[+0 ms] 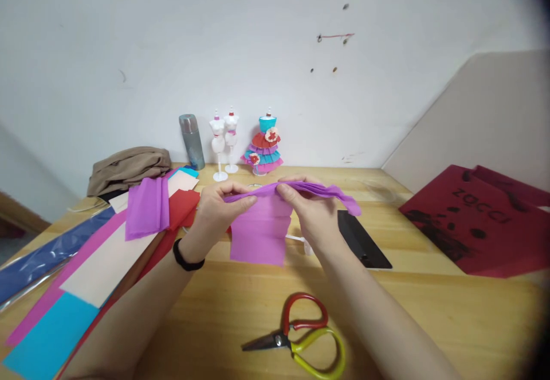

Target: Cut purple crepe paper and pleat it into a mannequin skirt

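Observation:
A strip of purple crepe paper (260, 234) hangs between my two hands above the wooden table. My left hand (221, 205) pinches its upper edge, thumb on the near side. My right hand (311, 208) grips the same edge close by, and gathered folds of the paper trail past its fingers to the right. The sheet's lower part hangs down with faint horizontal creases. Below the hands lie scissors (296, 337) with one red and one yellow handle, blades pointing left. Partly hidden behind the paper and right hand is a small white stand (307, 246).
Left are coloured paper sheets (112, 259), folded purple paper (147, 208) and brown cloth (129, 168). A flask (192, 141), two white mini mannequins (218, 142) and one in a ruffled paper dress (264, 148) stand at the wall. Right: a black tablet-like object (363, 239), red bag (476, 225).

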### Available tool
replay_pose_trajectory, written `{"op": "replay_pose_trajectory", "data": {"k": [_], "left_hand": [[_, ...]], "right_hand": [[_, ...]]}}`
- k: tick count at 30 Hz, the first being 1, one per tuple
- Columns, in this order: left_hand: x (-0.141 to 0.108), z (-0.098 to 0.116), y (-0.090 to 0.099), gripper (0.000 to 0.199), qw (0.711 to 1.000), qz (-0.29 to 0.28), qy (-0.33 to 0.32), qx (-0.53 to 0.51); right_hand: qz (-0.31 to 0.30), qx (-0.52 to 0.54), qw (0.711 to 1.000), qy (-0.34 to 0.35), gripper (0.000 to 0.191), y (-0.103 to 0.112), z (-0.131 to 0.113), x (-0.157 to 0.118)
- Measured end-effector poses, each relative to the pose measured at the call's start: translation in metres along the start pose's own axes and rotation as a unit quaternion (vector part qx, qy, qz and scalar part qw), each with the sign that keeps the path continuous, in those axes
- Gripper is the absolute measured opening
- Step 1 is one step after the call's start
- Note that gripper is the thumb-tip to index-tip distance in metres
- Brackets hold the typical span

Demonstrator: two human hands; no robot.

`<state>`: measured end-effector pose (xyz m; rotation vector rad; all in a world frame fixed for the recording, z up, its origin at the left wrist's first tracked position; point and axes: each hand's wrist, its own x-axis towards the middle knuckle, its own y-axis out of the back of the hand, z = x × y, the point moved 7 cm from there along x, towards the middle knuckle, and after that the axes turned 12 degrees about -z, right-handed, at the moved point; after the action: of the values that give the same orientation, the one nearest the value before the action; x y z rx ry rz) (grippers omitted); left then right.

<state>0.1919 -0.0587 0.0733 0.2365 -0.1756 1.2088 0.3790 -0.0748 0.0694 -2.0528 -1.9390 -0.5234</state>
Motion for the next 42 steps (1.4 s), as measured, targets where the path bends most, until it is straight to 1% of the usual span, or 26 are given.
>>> {"op": "replay_pose_trajectory", "data": {"k": [4, 6, 8, 10, 12, 15, 17, 20, 24, 27, 29, 30, 31, 34, 36, 39, 42], "left_hand": [[0.005, -0.002, 0.008, 0.02, 1.0, -0.011, 0.003, -0.024], [0.007, -0.001, 0.012, 0.022, 0.999, -0.025, -0.005, -0.031], [0.008, 0.001, 0.016, 0.027, 0.997, -0.051, -0.013, -0.053], [0.01, 0.0, 0.016, 0.041, 0.991, -0.094, -0.006, -0.099], [0.011, -0.005, 0.014, 0.054, 0.977, -0.147, 0.009, -0.154], [0.013, -0.014, 0.006, 0.056, 0.955, -0.218, 0.008, -0.202], [0.013, -0.02, 0.0, 0.053, 0.949, -0.239, 0.005, -0.207], [0.011, -0.025, -0.004, 0.048, 0.961, -0.209, 0.019, -0.18], [0.007, -0.019, -0.007, 0.045, 0.973, -0.182, 0.028, -0.142], [0.008, -0.015, 0.0, 0.034, 0.981, -0.131, -0.003, -0.143], [0.01, -0.016, 0.008, 0.025, 0.986, -0.088, -0.02, -0.141], [0.01, -0.017, 0.01, 0.024, 0.987, -0.078, -0.023, -0.139], [0.011, -0.018, 0.01, 0.027, 0.988, -0.077, -0.021, -0.136], [0.009, -0.017, 0.007, 0.045, 0.988, -0.102, -0.007, -0.117], [0.008, -0.012, 0.005, 0.049, 0.99, -0.106, -0.001, -0.091], [0.006, -0.004, 0.009, 0.049, 0.996, -0.079, -0.002, -0.029], [0.006, 0.006, 0.015, 0.053, 0.998, -0.043, -0.029, 0.032]], "right_hand": [[-0.08, 0.036, 0.996, -0.026, 0.019, -0.004, 0.0, 0.004], [-0.103, 0.062, 0.992, -0.035, 0.019, -0.006, -0.001, 0.005], [-0.091, 0.068, 0.993, -0.036, 0.017, -0.003, -0.003, 0.005], [-0.063, 0.061, 0.996, -0.031, 0.016, 0.002, -0.004, 0.005], [-0.04, 0.063, 0.997, -0.026, 0.015, 0.006, -0.003, 0.005], [-0.019, 0.092, 0.995, -0.027, 0.018, 0.008, 0.002, 0.005], [-0.01, 0.108, 0.993, -0.036, 0.021, 0.008, 0.006, 0.005], [-0.005, 0.103, 0.994, -0.044, 0.024, 0.007, 0.01, 0.005], [-0.021, 0.068, 0.997, -0.023, 0.022, 0.004, 0.007, 0.005], [-0.025, 0.053, 0.998, -0.01, 0.021, 0.003, 0.003, 0.005], [-0.022, 0.047, 0.999, -0.012, 0.021, 0.003, 0.002, 0.005], [-0.021, 0.045, 0.999, -0.013, 0.021, 0.003, 0.002, 0.005], [-0.022, 0.043, 0.999, -0.012, 0.021, 0.003, 0.002, 0.005], [-0.027, 0.04, 0.999, -0.007, 0.02, 0.002, 0.004, 0.005], [-0.027, 0.038, 0.999, -0.006, 0.02, 0.001, 0.006, 0.005], [-0.027, 0.034, 0.999, -0.007, 0.021, 0.001, 0.009, 0.004], [-0.031, 0.024, 0.999, -0.008, 0.019, -0.001, 0.007, 0.003]]}}
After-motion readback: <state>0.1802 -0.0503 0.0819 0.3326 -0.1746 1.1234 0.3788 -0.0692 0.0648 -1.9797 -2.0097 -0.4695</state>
